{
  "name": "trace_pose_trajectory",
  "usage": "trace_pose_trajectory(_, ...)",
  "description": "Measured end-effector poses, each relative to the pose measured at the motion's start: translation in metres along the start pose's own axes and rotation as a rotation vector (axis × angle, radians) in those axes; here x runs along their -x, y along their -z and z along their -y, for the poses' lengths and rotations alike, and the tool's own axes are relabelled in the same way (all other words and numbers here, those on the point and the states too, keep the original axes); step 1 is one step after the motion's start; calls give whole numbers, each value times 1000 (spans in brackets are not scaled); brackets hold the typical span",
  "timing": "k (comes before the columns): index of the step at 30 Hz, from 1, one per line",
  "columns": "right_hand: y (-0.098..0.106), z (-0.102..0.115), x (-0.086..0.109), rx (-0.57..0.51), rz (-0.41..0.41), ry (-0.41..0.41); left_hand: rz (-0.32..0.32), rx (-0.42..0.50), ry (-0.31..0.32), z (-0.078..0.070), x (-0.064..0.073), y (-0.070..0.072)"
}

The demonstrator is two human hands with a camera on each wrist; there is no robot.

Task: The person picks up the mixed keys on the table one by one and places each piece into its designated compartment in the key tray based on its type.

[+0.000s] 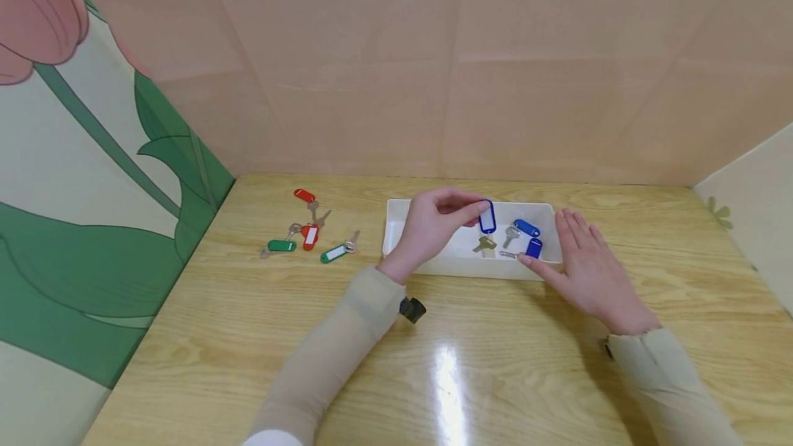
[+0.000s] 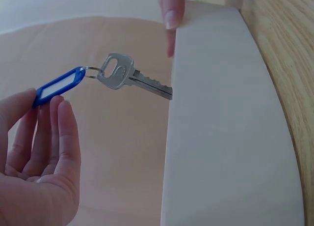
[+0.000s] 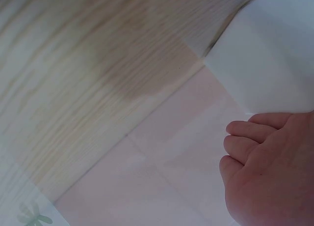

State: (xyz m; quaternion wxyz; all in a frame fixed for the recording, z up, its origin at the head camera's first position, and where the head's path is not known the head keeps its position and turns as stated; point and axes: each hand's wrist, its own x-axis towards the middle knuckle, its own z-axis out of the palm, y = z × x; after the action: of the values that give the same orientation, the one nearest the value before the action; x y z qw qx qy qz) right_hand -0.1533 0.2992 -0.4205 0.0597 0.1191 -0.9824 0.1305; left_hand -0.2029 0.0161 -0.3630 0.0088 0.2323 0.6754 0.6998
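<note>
My left hand (image 1: pixel 429 229) pinches a blue key tag (image 1: pixel 488 217) between thumb and fingers, over the white box (image 1: pixel 467 268). From its ring hangs a key (image 2: pixel 117 71), which points toward the box wall in the left wrist view. Two more blue tags, a lighter one (image 1: pixel 527 228) and a darker one (image 1: pixel 534 248), lie inside the box with their keys. A bit of red shows beside my left fingertips. My right hand (image 1: pixel 588 272) rests at the box's right end, fingers stretched along the outside and thumb at the front rim.
Left of the box on the wooden table (image 1: pixel 235 322) lie keys with red tags (image 1: pixel 304 195) and green tags (image 1: pixel 281 246), some overlapping. A pinkish wall covering (image 1: pixel 347 88) rises behind the table, and a flower-patterned panel (image 1: pixel 124 246) stands at the left.
</note>
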Motion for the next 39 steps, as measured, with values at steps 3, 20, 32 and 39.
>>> trace_pose_trajectory(3,0,-1,0,1,-1,1,6,-4,1,-2,-2,-2)
trace_pose_trajectory(20,1,0,0,-11,-2,10,44,-1,30,-6,-19,-19)
trace_pose_trajectory(32,-1,-2,1,-10,-19,21,80,-37,18,-4,-37,-35)
trace_pose_trajectory(39,-2,-2,0,-8,-26,29,106,-148,58,1,-43,-42)
